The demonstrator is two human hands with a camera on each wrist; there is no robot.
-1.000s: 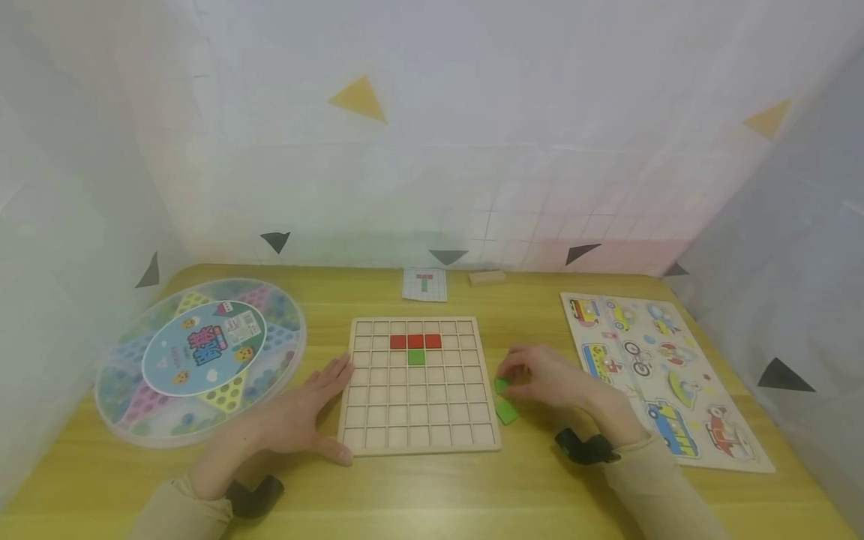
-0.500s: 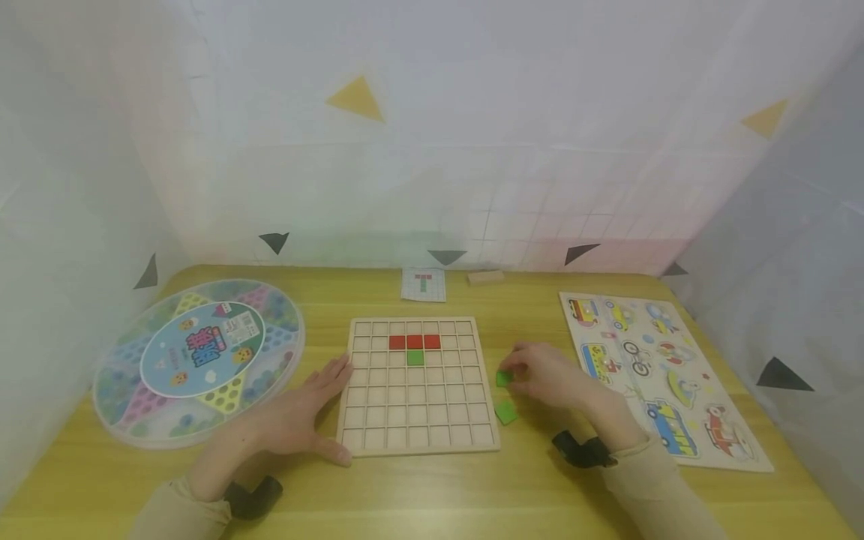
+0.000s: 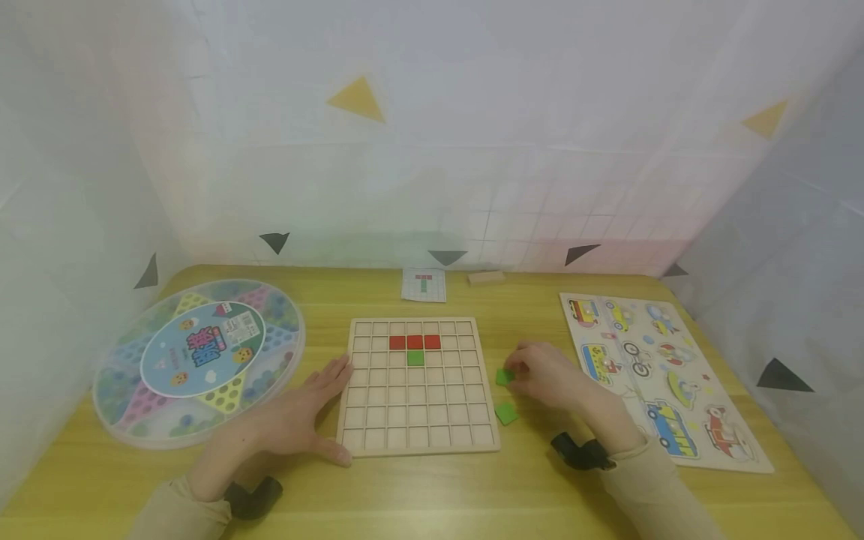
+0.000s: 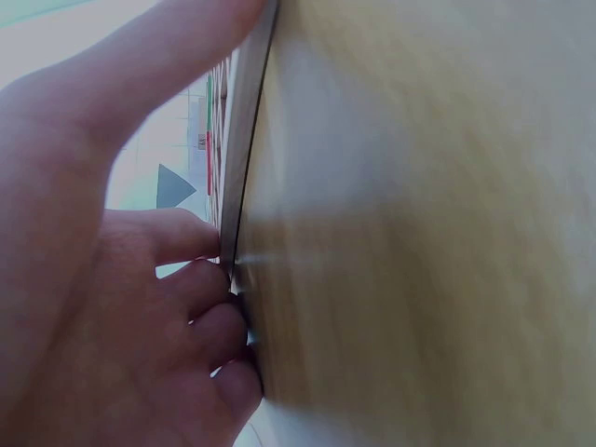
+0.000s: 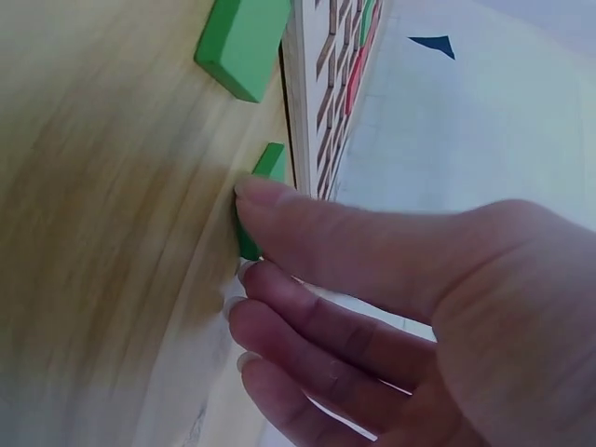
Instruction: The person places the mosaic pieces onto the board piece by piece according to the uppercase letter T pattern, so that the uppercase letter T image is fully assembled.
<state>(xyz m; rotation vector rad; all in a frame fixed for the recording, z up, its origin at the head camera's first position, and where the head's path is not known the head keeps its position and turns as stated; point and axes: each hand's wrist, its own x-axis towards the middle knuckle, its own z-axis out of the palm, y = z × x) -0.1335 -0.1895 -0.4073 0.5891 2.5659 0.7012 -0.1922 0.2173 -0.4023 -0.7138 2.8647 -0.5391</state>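
Observation:
A wooden grid board lies in the middle of the table. Three red tiles make a row in it, and one green tile sits below the middle one. My left hand rests with spread fingers against the board's left edge. To the right of the board, my right hand pinches a loose green tile by thumb and fingertips, low at the table and close to the board's edge. Nearer to me lies another loose green tile, seen at the top of the right wrist view.
Behind the board are a small card with a red and green T pattern and a wooden block. A round marble game box stands at left, a picture puzzle board at right. Pale sheets enclose the table.
The right hand has shifted very slightly at the upper loose green tile, which shows a bit more beside the fingertips. The left hand, the board and its tiles stay as they were.

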